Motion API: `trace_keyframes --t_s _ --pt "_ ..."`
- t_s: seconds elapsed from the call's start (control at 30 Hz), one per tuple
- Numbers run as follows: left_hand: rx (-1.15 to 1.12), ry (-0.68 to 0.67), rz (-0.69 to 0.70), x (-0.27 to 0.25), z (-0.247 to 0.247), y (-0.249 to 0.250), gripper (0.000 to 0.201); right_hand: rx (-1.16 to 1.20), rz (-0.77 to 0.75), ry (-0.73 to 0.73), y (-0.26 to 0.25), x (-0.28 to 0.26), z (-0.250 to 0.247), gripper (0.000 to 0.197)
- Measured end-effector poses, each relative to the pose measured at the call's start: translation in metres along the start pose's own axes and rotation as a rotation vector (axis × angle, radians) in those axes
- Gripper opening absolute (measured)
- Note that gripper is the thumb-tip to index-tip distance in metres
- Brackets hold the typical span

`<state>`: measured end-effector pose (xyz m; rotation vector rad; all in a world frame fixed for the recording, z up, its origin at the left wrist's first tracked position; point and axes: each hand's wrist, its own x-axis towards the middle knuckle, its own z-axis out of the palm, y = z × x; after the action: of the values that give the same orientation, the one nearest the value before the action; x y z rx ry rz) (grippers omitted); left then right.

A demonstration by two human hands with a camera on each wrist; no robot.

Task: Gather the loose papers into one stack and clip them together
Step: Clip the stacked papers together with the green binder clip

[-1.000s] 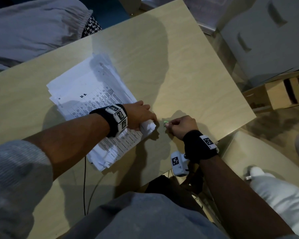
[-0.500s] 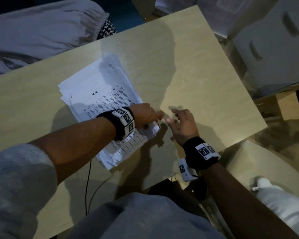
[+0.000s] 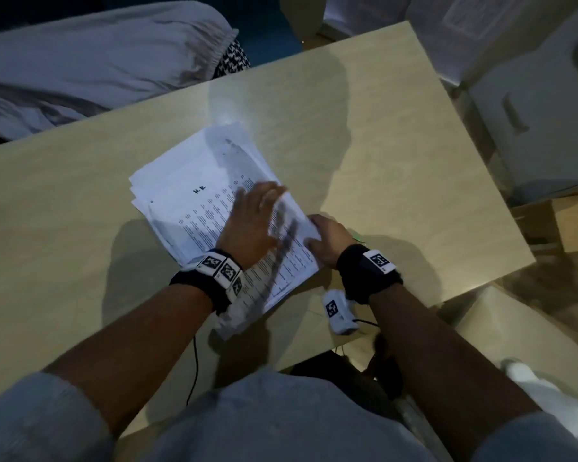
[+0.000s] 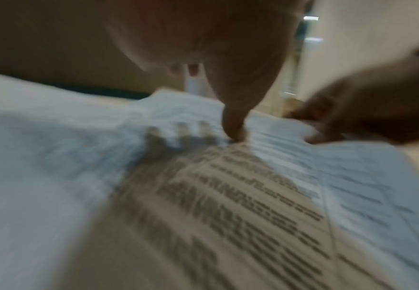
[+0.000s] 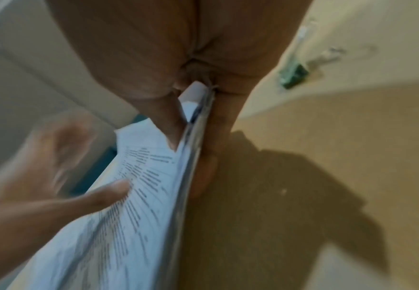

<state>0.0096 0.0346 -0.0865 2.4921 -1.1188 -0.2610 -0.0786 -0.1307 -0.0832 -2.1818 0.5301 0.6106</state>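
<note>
Hands work the paper stack from two sides. Left hand lies spread, fingers straight, palm down on the printed top sheet, judged to be flattening the pile and keeping it from sliding. Right hand pinches the stack's near right corner, thumb above and fingers beneath, as the right wrist view shows; this grip probably squares the sheet edges and lifts the corner for clipping. Stack rests askew on the worktop, its edges uneven and fanned, so gathering appears unfinished. Small green clip lies on the worktop just beside the right hand, not held. Grey fabric lies beyond the far edge; white drawers stand to the right. Wrist-camera cables hang near the front edge, clear of the stack.
</note>
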Motion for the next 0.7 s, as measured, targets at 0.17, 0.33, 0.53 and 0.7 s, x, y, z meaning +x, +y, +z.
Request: trace_keyframes --t_s 0.17,0.33,0.53,0.7 --pt "-0.319 0.307 -1.356 -0.06 -0.017 -0.042 0.114 0.164 -0.036 0.072 0.016 -0.016 0.008 0.036" --pt "-0.886 0.305 -1.266 -0.081 -0.033 -0.061 0.07 0.336 -0.156 0.116 0.016 -0.03 0.02 0.034" --pt "-1.096 0.444 -0.86 -0.081 -0.068 -0.047 0.043 0.29 -0.111 0.017 -0.013 -0.026 0.006 0.043" --pt "-1.035 0.628 -0.727 -0.064 -0.083 -0.026 0.03 0.294 -0.189 0.239 -0.06 -0.015 -0.016 0.049"
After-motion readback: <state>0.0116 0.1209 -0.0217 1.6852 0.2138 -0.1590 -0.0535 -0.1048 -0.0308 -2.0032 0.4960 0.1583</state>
